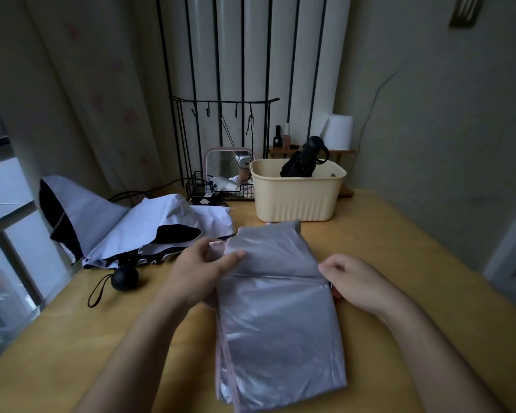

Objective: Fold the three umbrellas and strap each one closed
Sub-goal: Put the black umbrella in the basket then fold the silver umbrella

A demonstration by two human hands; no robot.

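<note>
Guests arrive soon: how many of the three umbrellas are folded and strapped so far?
One looks done: the black umbrella stands bundled in the cream basket, strap unseen. In hand: the left hand and right hand pinch the silver umbrella by its pleats, not yet rolled or strapped. Left: the white umbrella lies loose on the table.

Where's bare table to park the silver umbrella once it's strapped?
Free: table right of the silver umbrella, in front of the cream basket; also the near-left corner below the round black handle. Crowded: back left, where the white umbrella and wire basket lie.
</note>
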